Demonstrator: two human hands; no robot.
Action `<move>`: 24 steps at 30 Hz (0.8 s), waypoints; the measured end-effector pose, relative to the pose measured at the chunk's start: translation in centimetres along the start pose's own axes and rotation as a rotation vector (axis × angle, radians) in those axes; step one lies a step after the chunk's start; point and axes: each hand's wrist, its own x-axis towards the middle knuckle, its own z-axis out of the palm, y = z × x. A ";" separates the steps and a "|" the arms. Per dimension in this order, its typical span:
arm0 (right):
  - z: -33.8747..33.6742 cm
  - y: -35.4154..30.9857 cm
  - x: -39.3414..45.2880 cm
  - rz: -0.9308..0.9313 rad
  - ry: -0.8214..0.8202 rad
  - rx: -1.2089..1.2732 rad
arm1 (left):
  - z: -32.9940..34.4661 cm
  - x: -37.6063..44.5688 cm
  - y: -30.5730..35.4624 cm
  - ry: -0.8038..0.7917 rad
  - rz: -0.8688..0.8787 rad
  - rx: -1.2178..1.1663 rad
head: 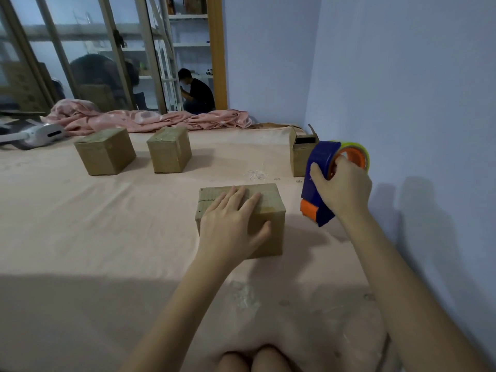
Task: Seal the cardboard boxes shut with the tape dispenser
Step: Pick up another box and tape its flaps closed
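Observation:
A small closed cardboard box (271, 200) sits on the pink bedsheet in the middle of the view. My left hand (232, 224) lies flat on its top, fingers straight, thumb down the front face. My right hand (342, 189) grips a blue and orange tape dispenser (318, 183) with a yellowish tape roll, held in the air just right of that box. Two more closed boxes stand farther back, one at the left (106, 151) and one in the centre (169, 149). A fourth box (299, 154) with raised flaps stands by the wall, partly behind the dispenser.
A crumpled pink blanket (150, 120) lies along the far edge of the bed. A white handheld appliance (40, 135) rests at the far left. The blue wall (402, 103) runs close along the right. A person sits on the floor beyond the doorway (197, 93). My knees (255, 358) show at the bottom.

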 end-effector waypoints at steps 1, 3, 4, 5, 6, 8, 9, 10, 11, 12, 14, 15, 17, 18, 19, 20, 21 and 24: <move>0.2 0.1 -0.2 -0.003 0.001 0.025 | -0.2 0.2 0.2 -0.022 -0.011 -0.003; 0.3 0.3 -0.7 0.020 -0.033 0.131 | -0.6 0.7 0.5 -0.067 -0.027 -0.003; 0.3 0.4 -1.1 0.044 -0.064 0.230 | -0.8 1.0 0.6 -0.086 -0.022 0.014; 0.3 0.5 -1.6 0.062 -0.090 0.349 | -0.8 1.3 0.7 -0.104 -0.010 0.041; 0.2 0.8 -2.1 0.069 -0.110 0.447 | -0.8 1.5 0.7 -0.123 0.003 0.067; 0.4 1.6 -3.3 0.077 -0.179 0.485 | -0.6 1.9 0.9 -0.179 0.018 0.111; 0.7 2.2 -3.9 0.094 -0.232 0.460 | -0.5 2.0 1.0 -0.210 0.026 0.143; 1.0 2.8 -4.6 0.124 -0.291 0.433 | -0.2 2.0 1.3 -0.234 0.039 0.182; 1.2 3.3 -5.2 0.152 -0.345 0.408 | -0.1 2.1 1.5 -0.241 0.056 0.216; 1.3 3.7 -5.8 0.169 -0.386 0.391 | 0.1 2.1 1.9 -0.236 0.071 0.235; 1.1 4.4 -6.7 0.179 -0.422 0.378 | 0.4 2.3 2.4 -0.208 0.090 0.231; 0.8 4.6 -7.0 0.181 -0.429 0.374 | 0.5 2.3 2.6 -0.195 0.096 0.208; 0.1 5.2 -7.2 0.166 -0.470 0.350 | 0.9 2.3 2.8 -0.195 0.125 0.160; -0.3 5.3 -7.3 0.150 -0.503 0.335 | 1.1 2.3 2.9 -0.204 0.154 0.168; -0.7 5.4 -7.4 0.136 -0.536 0.324 | 1.2 2.2 3.0 -0.211 0.184 0.190; -1.1 5.4 -7.5 0.130 -0.561 0.320 | 1.4 2.2 3.0 -0.214 0.203 0.213; -1.4 5.3 -7.7 0.131 -0.578 0.323 | 1.4 2.1 3.1 -0.211 0.207 0.226; -1.9 5.1 -8.3 0.143 -0.580 0.355 | 1.5 2.2 3.1 -0.206 0.180 0.233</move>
